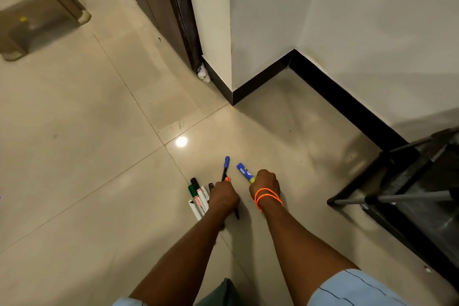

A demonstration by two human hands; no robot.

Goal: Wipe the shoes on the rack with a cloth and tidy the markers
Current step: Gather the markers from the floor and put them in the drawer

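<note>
Several markers [198, 196] lie side by side on the tiled floor near the bottom centre. My left hand [223, 196] grips a thin black pen with a blue cap [226, 163], and something orange shows at the fingers. Right of it, my right hand [265, 182], with orange bands on the wrist, grips a blue marker [244, 172] with a yellow end. Both hands are low over the floor, a short gap between them. No cloth or shoes show.
A black rack [407, 196] with grey bars stands at the right edge. A wall corner with black skirting [260, 82] lies ahead. A dark door frame [178, 15] and a beige plastic stool [37, 15] are at upper left. A crumpled white scrap [203, 74] lies by the frame.
</note>
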